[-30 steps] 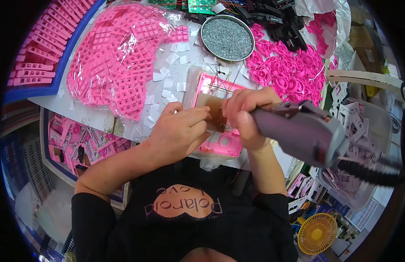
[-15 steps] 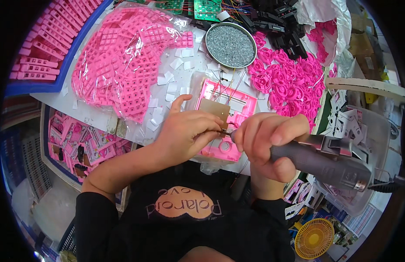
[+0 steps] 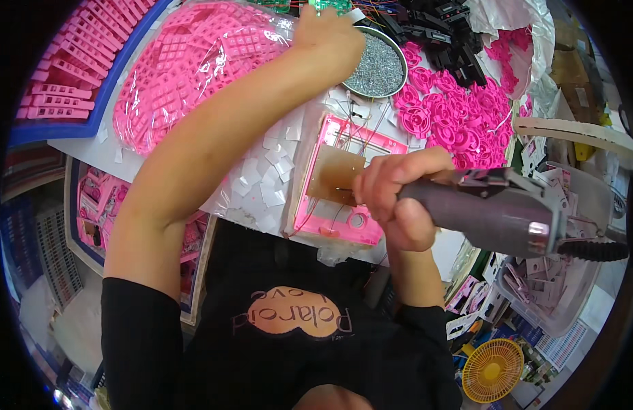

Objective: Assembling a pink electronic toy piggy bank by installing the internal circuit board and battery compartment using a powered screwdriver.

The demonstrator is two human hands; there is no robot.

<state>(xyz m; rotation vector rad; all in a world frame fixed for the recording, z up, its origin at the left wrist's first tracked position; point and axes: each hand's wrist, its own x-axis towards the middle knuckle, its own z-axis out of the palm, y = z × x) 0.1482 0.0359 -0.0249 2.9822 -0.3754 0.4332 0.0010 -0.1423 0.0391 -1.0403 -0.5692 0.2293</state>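
Gripping screwdriver (image 3: 480, 212), right hand (image 3: 404, 195); left hand (image 3: 328, 42), grip unclear, by dish (image 3: 376, 96) of screws (image 3: 379, 67).

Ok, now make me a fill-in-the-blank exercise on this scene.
1. The hand holding the grey corded tool is the person's ____ one.
2. The brown plate lies over a casing coloured ____.
3. Pink grid-shaped parts fill a clear plastic ____.
4. The round basket at the lower right is coloured ____.

Missing words: right; pink; bag; yellow.
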